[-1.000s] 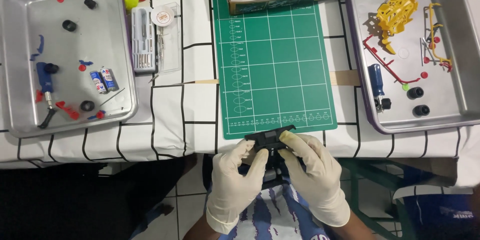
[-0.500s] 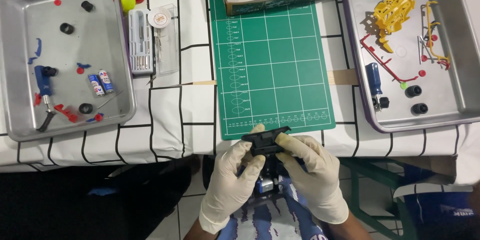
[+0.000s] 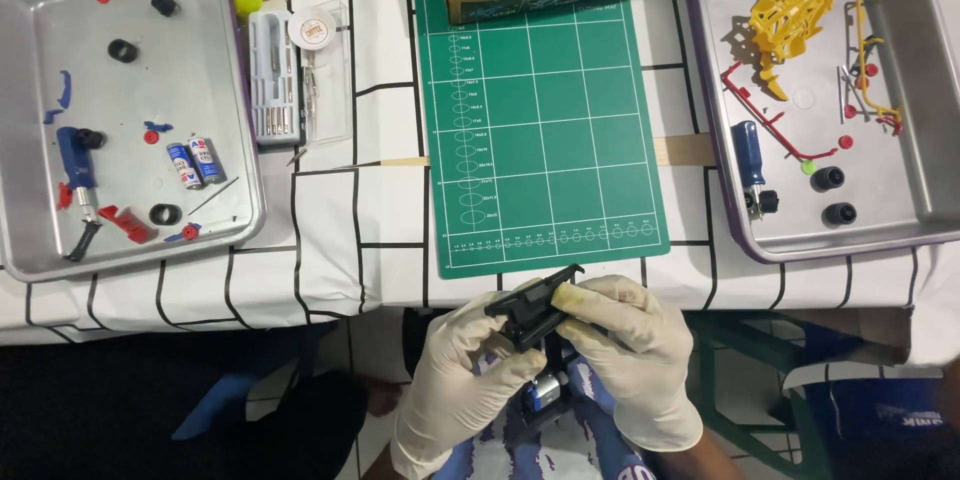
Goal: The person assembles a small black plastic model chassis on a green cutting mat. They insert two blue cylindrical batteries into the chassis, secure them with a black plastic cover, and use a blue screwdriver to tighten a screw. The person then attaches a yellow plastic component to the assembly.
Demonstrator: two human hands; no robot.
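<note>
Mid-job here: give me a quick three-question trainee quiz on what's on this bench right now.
1. True or false: both gloved hands, left hand and right hand, grip the black plastic chassis part.
2. Which metal tray holds the yellow plastic frame? A) left metal tray B) right metal tray
3. Fill in: the green cutting mat lies ___ the two trays.

Key: 1 true; 2 B; 3 between.

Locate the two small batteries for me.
In the head view, the two small batteries lie inside the left metal tray, between a blue-handled screwdriver and the tray's right wall.
</note>
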